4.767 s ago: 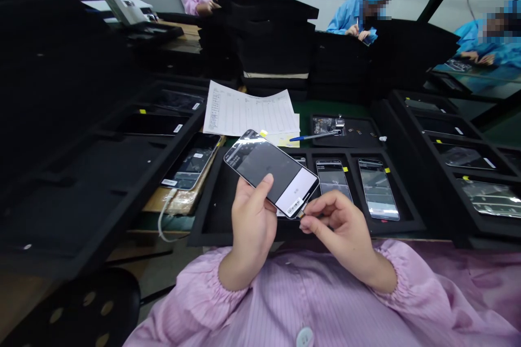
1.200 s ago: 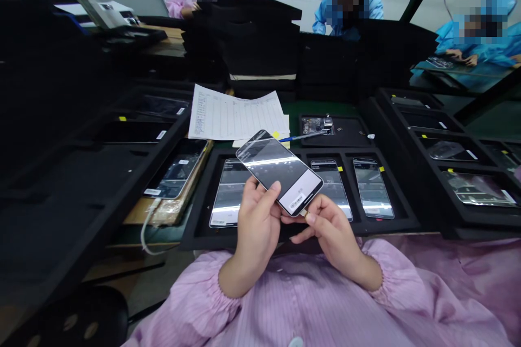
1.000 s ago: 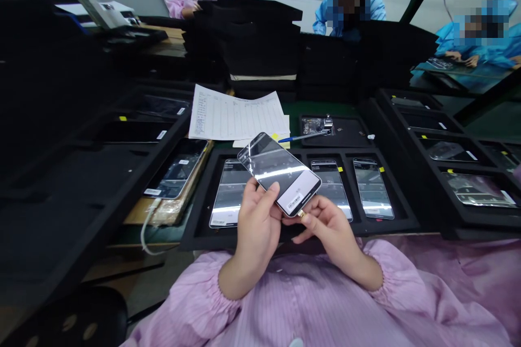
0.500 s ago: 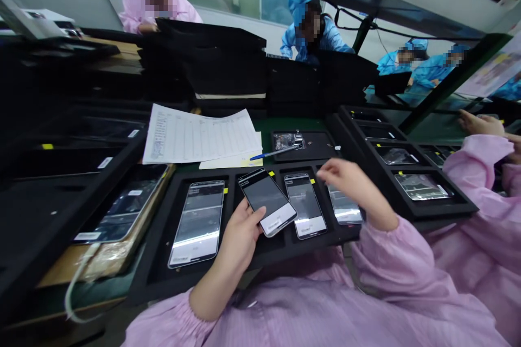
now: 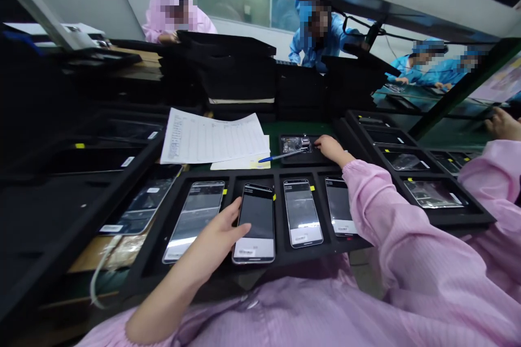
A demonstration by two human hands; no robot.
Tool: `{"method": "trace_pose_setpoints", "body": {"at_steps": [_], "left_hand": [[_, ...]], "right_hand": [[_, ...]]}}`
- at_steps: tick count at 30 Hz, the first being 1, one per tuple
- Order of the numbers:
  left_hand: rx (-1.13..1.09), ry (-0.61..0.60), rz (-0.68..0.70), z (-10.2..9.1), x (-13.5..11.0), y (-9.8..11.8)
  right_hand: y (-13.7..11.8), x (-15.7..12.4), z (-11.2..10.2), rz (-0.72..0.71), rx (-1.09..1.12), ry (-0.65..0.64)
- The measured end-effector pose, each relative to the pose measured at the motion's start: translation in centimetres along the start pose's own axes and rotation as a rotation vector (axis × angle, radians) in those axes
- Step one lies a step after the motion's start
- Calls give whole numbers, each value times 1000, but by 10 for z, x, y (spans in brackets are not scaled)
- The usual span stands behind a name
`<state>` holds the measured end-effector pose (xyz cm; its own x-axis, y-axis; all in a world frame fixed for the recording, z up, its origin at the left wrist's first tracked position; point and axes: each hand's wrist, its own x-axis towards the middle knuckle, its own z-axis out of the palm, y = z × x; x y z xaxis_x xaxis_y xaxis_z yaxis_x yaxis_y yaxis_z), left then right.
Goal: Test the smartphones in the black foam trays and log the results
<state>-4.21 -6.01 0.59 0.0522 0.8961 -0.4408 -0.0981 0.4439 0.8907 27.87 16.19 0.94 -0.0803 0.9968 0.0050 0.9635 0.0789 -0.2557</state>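
Note:
My left hand (image 5: 215,238) grips the left edge of a dark-screened phone (image 5: 256,222), thumb on its glass, as it lies in the second slot of a black foam tray (image 5: 228,176). Three other phones fill the slots beside it: one on the left (image 5: 193,222) and two on the right (image 5: 303,219), (image 5: 340,206). My right hand (image 5: 329,147) reaches far forward over a small black parts tray (image 5: 299,145). Its fingers are curled down onto the tray's right side, and anything they hold is hidden. A blue pen (image 5: 280,157) lies at that tray's front edge.
A printed sheet (image 5: 211,141) lies behind the foam tray. Black trays with phones flank the work area on the left (image 5: 81,173) and on the right (image 5: 427,195). Stacked black trays (image 5: 236,76) form a wall behind. Another person's pink sleeve (image 5: 488,173) is at far right; several people work beyond.
The phone has come down from in front of me into the tray slot in my left hand. My right hand left its lower end and reached out to the small parts tray. My view tilted up.

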Motion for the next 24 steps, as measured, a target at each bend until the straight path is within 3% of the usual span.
{"method": "trace_pose_setpoints", "body": {"at_steps": [4, 8, 12, 15, 17, 19, 21, 24], "left_hand": [[242, 11, 76, -10, 3, -7], [497, 138, 330, -7, 11, -20], [690, 193, 420, 3, 14, -26], [885, 327, 542, 20, 9, -22], [1047, 362, 693, 39, 7, -13], [1194, 250, 767, 62, 12, -2], [1266, 110, 731, 84, 25, 8], [1243, 42, 692, 105, 53, 14]], "right_hand": [[1, 1, 5, 21, -19, 9], [-6, -12, -18, 40, 29, 68], [-23, -76, -61, -28, 124, 202], [-39, -150, -74, -228, 386, 314], [-49, -193, -59, -255, 594, 335], [-57, -220, -30, -214, 830, 289], [-62, -232, 6, -120, 1070, 268], [-64, -237, 46, 22, 1272, 339]]}}
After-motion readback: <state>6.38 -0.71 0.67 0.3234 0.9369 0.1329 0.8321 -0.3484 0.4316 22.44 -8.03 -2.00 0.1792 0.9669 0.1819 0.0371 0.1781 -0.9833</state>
